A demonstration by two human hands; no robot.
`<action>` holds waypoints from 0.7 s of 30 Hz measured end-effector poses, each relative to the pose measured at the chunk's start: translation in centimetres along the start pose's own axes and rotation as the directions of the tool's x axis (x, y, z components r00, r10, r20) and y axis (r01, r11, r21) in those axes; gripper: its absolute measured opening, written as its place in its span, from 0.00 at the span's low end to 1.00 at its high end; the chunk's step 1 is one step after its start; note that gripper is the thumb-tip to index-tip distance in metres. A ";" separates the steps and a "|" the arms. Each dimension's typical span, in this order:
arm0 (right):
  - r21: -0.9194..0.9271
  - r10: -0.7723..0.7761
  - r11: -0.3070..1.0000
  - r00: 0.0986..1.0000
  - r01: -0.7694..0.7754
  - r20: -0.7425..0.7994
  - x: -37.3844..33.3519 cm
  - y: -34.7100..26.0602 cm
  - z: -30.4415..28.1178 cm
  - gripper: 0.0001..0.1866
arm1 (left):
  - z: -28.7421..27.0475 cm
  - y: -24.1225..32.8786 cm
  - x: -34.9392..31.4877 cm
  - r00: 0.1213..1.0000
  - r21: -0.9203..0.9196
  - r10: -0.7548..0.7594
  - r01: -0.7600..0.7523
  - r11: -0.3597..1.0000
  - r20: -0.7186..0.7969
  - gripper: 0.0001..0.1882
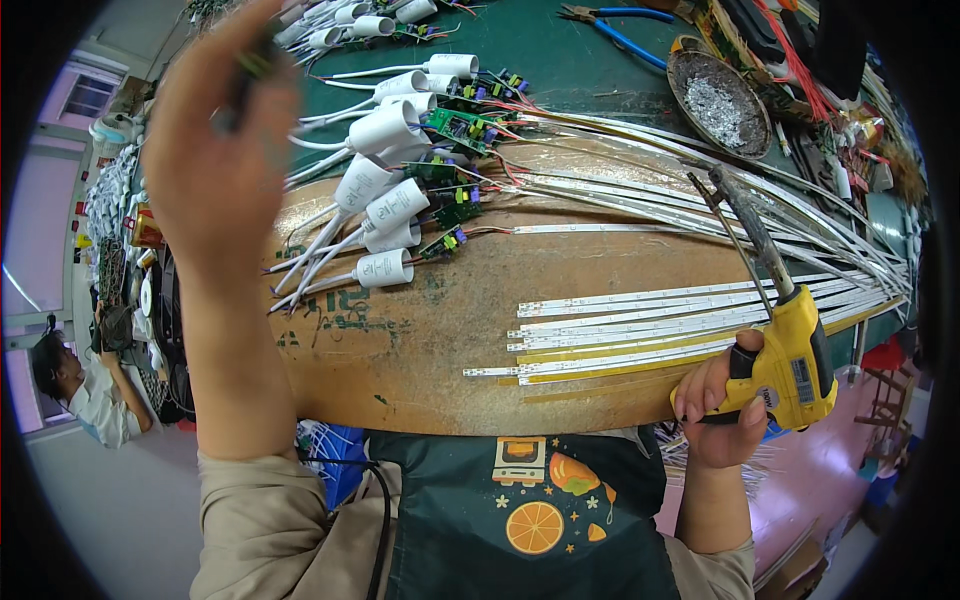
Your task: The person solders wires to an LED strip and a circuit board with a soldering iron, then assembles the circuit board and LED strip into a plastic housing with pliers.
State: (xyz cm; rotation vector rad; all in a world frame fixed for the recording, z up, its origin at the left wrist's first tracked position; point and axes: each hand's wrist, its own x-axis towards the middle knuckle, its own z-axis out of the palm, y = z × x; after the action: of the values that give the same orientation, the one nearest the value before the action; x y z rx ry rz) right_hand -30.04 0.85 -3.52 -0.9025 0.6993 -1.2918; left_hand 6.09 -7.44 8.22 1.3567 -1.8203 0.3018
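My right hand [718,405] is closed round the grip of a yellow soldering gun [790,360], with a finger at its trigger. The gun's dark barrel and thin feed tube point up and left over the LED strips. At the upper left, my raised left hand [215,160] is smeared by motion; between its fingers is a small dark piece with a yellow-green part, which looks like a circuit board [245,85]. Loose white LED strips [620,310] lie side by side, left of the gun. Above them, white lamp caps [385,267] with green circuit boards [460,128] are wired to more strips.
A brown board [440,340] covers the near part of the green table [560,60]. At the back right are blue-handled pliers [620,30] and a dish [680,90] of silvery bits. More lamp caps [372,26] lie far left. Another person [90,390] sits at the left.
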 end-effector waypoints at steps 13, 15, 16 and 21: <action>-0.008 -0.016 1.000 0.999 0.017 0.037 0.2 0.0 0.1 0.34 | 2.6 7.5 -10.7 0.826 -0.092 0.009 0.052 0.994 0.563 0.15; -0.001 -0.013 1.000 0.999 0.013 0.032 0.1 0.0 -0.1 0.34 | 2.7 7.3 -10.4 0.831 -0.087 -0.022 0.085 0.993 0.555 0.15; 0.000 -0.012 1.000 0.999 0.012 0.031 0.1 0.0 0.0 0.34 | 2.7 7.1 -10.4 0.831 -0.067 -0.009 0.055 0.996 0.556 0.15; 0.002 -0.014 1.000 0.999 0.014 0.045 0.2 0.0 0.1 0.34 | 3.2 6.7 -10.5 0.842 -0.053 0.009 0.024 0.998 0.540 0.13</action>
State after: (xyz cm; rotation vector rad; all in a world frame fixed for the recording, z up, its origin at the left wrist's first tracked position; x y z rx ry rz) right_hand -29.98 0.65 -3.46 -0.9341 0.6578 -1.2801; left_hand -0.46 0.39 0.39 1.5087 -2.2595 -0.1645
